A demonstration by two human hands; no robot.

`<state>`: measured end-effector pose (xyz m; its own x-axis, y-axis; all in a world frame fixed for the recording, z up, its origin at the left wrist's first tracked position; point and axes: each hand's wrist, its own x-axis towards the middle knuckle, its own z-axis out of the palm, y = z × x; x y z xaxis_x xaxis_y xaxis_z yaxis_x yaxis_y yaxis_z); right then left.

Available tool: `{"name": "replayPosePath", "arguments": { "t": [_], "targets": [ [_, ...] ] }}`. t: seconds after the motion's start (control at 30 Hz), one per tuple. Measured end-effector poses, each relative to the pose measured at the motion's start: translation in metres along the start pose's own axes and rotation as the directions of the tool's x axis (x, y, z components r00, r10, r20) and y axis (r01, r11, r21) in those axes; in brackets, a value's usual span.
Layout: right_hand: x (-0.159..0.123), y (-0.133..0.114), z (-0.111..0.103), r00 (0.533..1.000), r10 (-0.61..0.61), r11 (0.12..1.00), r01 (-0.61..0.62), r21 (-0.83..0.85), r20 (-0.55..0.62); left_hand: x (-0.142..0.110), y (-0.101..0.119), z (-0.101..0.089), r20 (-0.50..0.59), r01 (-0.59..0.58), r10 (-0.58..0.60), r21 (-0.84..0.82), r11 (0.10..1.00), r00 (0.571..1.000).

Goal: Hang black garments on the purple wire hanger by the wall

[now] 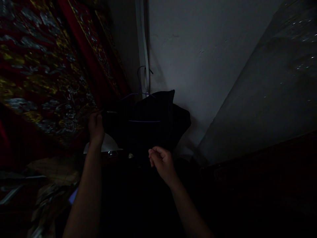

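A black garment (151, 132) hangs on a thin purple wire hanger (140, 93), its hook up against a pale vertical strip on the wall. At the garment's left edge, my left hand (96, 127) has its fingers closed on the dark cloth. My right hand (161, 160) is in front of the garment's lower part, fingers curled and thumb pressed in. Whether it pinches the cloth is lost in the dark. The purple bar of the hanger shows across the garment's middle.
A red cloth (49, 66) with gold and silver embroidery hangs at the left. Behind the garment stands a pale wall (198, 49), with a shiny translucent sheet (272, 86) to the right. Brownish wrapped items (55, 170) lie at lower left. The lower right is very dark.
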<state>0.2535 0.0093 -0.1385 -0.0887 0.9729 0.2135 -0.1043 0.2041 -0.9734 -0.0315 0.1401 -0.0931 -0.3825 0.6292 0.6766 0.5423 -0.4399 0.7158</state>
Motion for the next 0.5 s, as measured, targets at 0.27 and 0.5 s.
{"name": "replayPosePath", "arguments": {
  "t": [0.27,0.5],
  "targets": [
    [0.000,0.003,-0.014,0.991,0.017,1.000,-0.014,0.026,-0.136,-0.027,0.007,0.025,-0.138,0.122,-0.156,-0.224,0.967,0.978],
    [-0.001,0.012,-0.021,0.988,0.037,0.999,-0.032,0.038,-0.148,-0.064,0.025,0.035,-0.455,0.009,-0.045,-0.081,0.997,0.889]
  ]
}}
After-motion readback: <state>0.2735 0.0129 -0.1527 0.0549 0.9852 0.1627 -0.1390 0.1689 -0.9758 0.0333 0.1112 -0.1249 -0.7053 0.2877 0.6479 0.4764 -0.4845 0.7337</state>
